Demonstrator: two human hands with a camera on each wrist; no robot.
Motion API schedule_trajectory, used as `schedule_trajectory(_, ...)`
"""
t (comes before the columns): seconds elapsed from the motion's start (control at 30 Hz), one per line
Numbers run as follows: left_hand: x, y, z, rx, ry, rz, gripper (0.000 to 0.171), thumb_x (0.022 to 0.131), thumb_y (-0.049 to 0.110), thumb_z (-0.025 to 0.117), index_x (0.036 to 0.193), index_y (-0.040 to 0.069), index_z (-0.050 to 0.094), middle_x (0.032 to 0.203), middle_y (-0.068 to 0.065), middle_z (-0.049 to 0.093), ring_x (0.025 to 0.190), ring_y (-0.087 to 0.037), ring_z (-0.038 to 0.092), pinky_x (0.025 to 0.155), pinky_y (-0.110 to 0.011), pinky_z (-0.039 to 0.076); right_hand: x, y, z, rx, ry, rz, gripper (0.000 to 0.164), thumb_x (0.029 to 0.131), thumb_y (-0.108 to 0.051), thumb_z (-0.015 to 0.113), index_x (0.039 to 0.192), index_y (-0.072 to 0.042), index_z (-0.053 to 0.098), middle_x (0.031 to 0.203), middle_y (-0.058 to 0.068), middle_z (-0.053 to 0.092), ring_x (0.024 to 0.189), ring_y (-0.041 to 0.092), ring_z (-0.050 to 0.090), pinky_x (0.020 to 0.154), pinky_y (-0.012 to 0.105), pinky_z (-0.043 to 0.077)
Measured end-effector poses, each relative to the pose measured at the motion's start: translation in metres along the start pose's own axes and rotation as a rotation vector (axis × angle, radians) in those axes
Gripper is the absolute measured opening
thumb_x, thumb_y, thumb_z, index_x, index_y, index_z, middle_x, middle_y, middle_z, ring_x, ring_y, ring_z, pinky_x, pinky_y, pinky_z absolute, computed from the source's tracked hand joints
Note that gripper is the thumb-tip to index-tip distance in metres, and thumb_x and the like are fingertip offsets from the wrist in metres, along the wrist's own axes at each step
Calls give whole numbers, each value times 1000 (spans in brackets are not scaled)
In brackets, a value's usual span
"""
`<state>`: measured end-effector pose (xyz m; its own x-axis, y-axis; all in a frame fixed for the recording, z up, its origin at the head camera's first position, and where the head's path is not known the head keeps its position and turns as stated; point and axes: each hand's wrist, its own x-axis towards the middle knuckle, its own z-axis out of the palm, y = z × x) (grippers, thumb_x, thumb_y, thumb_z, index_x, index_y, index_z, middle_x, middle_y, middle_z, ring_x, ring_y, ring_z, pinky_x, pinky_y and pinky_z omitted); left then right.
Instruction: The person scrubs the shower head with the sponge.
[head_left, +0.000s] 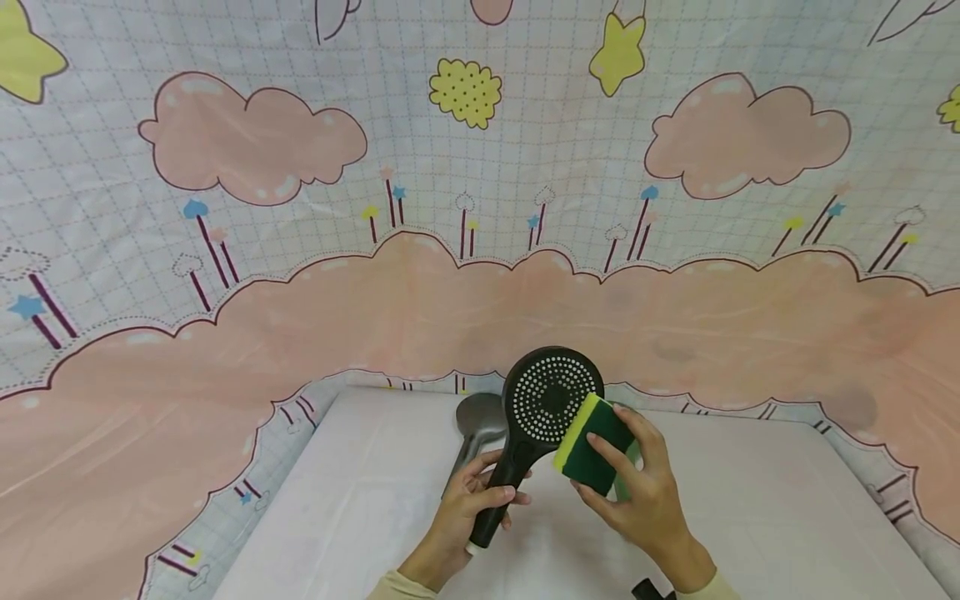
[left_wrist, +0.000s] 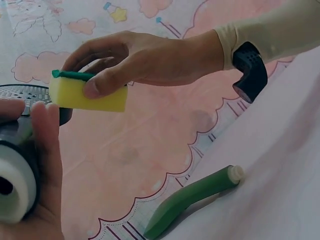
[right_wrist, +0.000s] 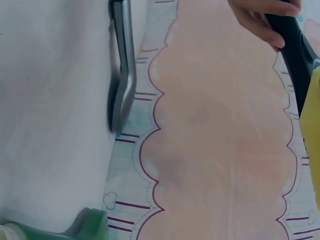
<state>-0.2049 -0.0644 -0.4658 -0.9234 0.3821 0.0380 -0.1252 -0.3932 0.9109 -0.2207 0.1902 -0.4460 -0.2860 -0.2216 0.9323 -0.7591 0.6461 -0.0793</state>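
Note:
My left hand (head_left: 459, 515) grips a black shower head (head_left: 555, 396) by its handle, with the round nozzle face turned toward me. In my right hand (head_left: 651, 493) is a sponge (head_left: 597, 446) with a dark green scouring side and a yellow foam side, pinched between thumb and fingers. The yellow side lies against the lower right rim of the nozzle face; how firmly it presses cannot be told. In the left wrist view the right thumb lies on the foam (left_wrist: 107, 102). The right wrist view catches the black handle (right_wrist: 295, 65) and a strip of sponge.
A grey shower head (head_left: 480, 415) lies on the white table (head_left: 360, 467) behind the left hand. Beyond the right hand lies a green tubular handle (left_wrist: 195, 197), partly hidden in the head view. A cartoon-printed cloth (head_left: 450, 325) rises behind the table.

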Motion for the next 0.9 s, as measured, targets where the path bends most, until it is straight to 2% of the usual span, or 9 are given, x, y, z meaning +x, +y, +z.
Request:
schedule_trajectory(0.2,2,1,1,47,50,34,56,86,0,63,140,-6,48,110,0,68,90,-11,64,71,-25,56,3,4,-2,6,34,-22,54,88,-55,65,112,-7,71,131,33,51,123,38,46,114,18,31)
schedule_trajectory(0.37,2,0,2,88,85,19,57,85,2,65,138,-10,49,110,4,70,93,-9,62,80,-23,52,6,7,-5,12,53,-5,56,87,-56,65,110,-5,71,130,34,50,123,38,45,113,19,31)
schedule_trajectory(0.57,0,-2,3,84,62,-1,59,85,4,67,137,-12,47,111,4,71,101,-8,63,86,-23,50,12,11,-10,9,100,27,59,87,-57,66,110,-3,70,131,35,49,128,36,44,115,21,30)
schedule_trajectory(0.7,1,-4,4,70,52,6,59,84,2,68,137,-12,47,110,3,71,101,-9,65,87,-24,51,13,11,-11,7,104,49,61,86,-58,66,111,-3,70,132,35,49,129,34,43,115,20,30)
schedule_trajectory(0.9,1,-5,5,35,56,-28,58,86,2,67,139,-10,47,113,2,71,101,-12,68,90,-26,50,7,7,-8,30,100,113,62,85,-58,67,115,-3,68,137,33,46,135,29,40,113,17,31)
